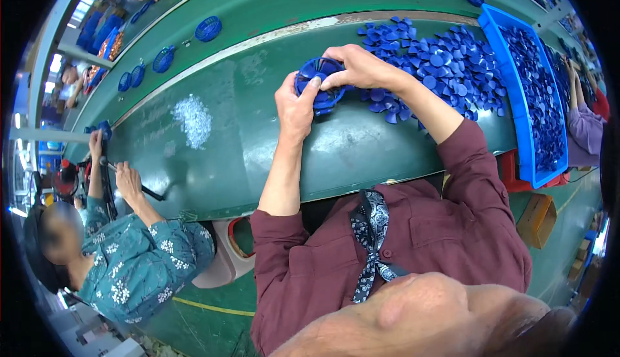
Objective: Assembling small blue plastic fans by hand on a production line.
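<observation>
Both my hands hold a round blue plastic cage-like part (326, 104) above the green worktable. My left hand (296, 110) grips its left side, with the thumb on the part's middle. From the right and the far side, my right hand (359, 68) closes on its rim, thumb and fingers pressed in near the centre. Whether a smaller piece sits between my fingers is hidden. Just right of my hands spreads a heap of small blue curved plastic pieces (445, 66).
A blue tray (524, 108) of similar pieces stands at the table's right end. Small clear bits (192, 122) lie left on the worktable (248, 157). Beyond runs a green conveyor belt (271, 15) with several blue cages (208, 29). At left, a co-worker (139, 247) handles a tool.
</observation>
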The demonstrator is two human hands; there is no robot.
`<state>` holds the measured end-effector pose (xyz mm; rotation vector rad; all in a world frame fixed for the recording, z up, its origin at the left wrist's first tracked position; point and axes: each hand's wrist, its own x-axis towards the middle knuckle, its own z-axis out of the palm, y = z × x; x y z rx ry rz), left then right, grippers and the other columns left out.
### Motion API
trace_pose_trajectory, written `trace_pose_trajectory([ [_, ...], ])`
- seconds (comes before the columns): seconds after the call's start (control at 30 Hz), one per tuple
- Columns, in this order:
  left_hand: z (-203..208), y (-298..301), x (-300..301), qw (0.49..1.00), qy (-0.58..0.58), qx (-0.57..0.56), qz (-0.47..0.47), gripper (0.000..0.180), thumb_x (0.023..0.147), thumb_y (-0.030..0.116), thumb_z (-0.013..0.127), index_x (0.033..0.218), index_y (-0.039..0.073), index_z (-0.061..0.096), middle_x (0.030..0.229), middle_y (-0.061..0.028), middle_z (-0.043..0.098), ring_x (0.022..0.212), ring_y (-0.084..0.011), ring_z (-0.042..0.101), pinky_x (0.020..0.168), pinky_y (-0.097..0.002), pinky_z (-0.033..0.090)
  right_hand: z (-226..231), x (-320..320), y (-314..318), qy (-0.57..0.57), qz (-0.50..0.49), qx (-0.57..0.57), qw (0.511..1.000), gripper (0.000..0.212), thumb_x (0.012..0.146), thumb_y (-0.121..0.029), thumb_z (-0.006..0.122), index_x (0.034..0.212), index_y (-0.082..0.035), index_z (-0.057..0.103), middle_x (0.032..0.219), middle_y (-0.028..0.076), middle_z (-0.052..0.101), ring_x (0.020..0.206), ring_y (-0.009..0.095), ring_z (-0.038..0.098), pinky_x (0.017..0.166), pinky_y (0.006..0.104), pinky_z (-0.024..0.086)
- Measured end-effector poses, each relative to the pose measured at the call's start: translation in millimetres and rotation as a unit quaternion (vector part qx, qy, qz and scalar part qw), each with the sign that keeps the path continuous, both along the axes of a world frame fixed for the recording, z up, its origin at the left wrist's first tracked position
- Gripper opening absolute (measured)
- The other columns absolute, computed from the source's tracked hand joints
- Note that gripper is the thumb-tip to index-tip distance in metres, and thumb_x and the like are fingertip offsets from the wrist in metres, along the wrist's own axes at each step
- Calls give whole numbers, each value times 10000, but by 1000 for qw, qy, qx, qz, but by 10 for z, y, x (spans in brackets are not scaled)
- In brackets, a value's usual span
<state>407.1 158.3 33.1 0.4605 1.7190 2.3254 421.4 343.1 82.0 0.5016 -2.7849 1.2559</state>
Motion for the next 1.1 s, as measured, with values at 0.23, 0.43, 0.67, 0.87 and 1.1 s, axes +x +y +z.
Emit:
trace_pose_trajectory([
  [0.23, -71, 23, -87, 998, -33, -30, 34, 336, 897, 183, 627, 1151, -24, 552, 1026, -63, 616, 887, -97, 579, 776, -249, 474, -176, -249, 45, -85, -21, 13, 996, 473, 683, -346, 791, 829, 60, 597, 715, 116, 582, 687, 152, 519, 618, 333, 432],
  [0.43, -229, -1, -233, 992, -26, -63, 101, 454, 929, 285, 589, 1228, -37, 478, 1093, -115, 576, 894, -160, 595, 771, -281, 506, -188, -802, 688, -37, -287, -239, 927, 458, 747, -349, 754, 953, 47, 651, 777, 113, 665, 661, 184, 618, 558, 313, 485],
  [0.67, -206, -22, -184, 992, -75, -83, 60, 384, 938, 291, 571, 1146, -30, 535, 1044, -106, 595, 873, -168, 608, 721, -279, 525, -149, -368, 1004, 45, -274, 259, 925, 455, 708, -287, 731, 1065, -24, 631, 1049, 262, 615, 1040, 413, 572, 861, 493, 470],
  [0.87, -176, 53, -116, 991, -65, -112, 17, 269, 908, 167, 586, 1093, -28, 567, 938, -85, 622, 798, -138, 611, 694, -260, 503, -362, -369, 1177, 131, -308, 294, 895, 180, 835, -109, 494, 895, -3, 627, 882, 241, 646, 833, 405, 636, 725, 520, 500],
  [1.1, -295, 72, -94, 992, 1, -127, 19, 271, 908, 133, 586, 1117, -35, 547, 964, -123, 643, 802, -160, 630, 698, -269, 517, -168, 138, 482, 212, -198, 43, 956, 188, 848, -107, 565, 1007, -28, 624, 948, 184, 650, 860, 367, 636, 742, 406, 507],
])
